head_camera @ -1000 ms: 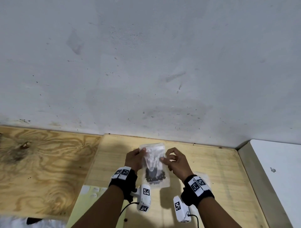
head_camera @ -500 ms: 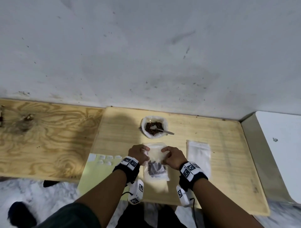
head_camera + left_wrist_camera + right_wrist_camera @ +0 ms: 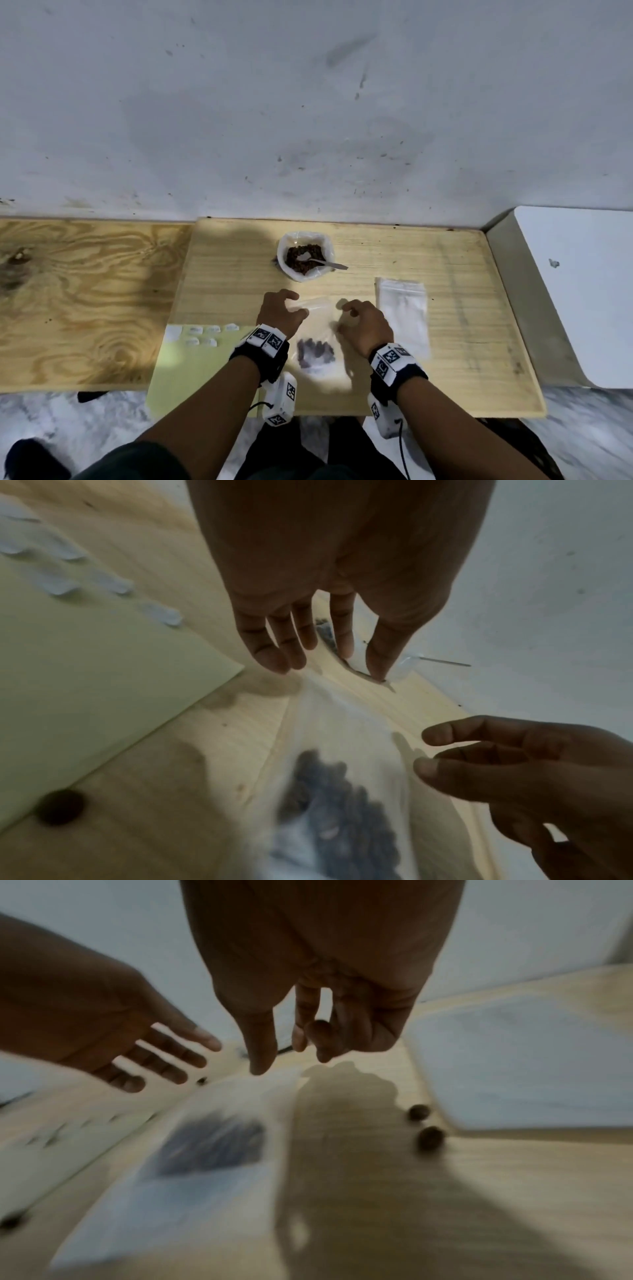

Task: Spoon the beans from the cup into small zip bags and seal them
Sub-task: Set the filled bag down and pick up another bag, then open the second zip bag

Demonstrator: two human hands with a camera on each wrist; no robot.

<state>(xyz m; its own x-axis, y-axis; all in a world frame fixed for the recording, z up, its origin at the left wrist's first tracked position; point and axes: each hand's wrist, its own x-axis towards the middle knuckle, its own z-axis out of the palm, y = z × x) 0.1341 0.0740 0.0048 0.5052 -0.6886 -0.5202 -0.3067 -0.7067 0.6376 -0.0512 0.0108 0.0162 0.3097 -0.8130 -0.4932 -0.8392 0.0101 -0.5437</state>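
A small clear zip bag [image 3: 317, 346] with dark beans in its lower part lies blurred on the light wooden table [image 3: 462, 342], between my hands. My left hand [image 3: 281, 310] hovers at the bag's top left corner with straight fingers [image 3: 301, 642] and holds nothing. My right hand [image 3: 363, 320] hangs at the top right with loosely curled fingers [image 3: 260, 1058], also empty. Farther back stands the white cup [image 3: 305, 257] of brown beans, a metal spoon [image 3: 325, 263] resting in it. From the wrist views the bag [image 3: 335, 791] [image 3: 205, 1150] shows below both hands.
A stack of empty zip bags [image 3: 404, 315] lies right of my right hand. A pale yellow sheet [image 3: 191, 373] with several white labels [image 3: 198, 334] lies to the left. Two loose beans [image 3: 428, 1137] sit near the empty bags. A white table [image 3: 582, 291] adjoins on the right.
The bean bag was held up by both hands, came down toward the table, and now both hands have let go of it. The head view tilted down, showing the cup.
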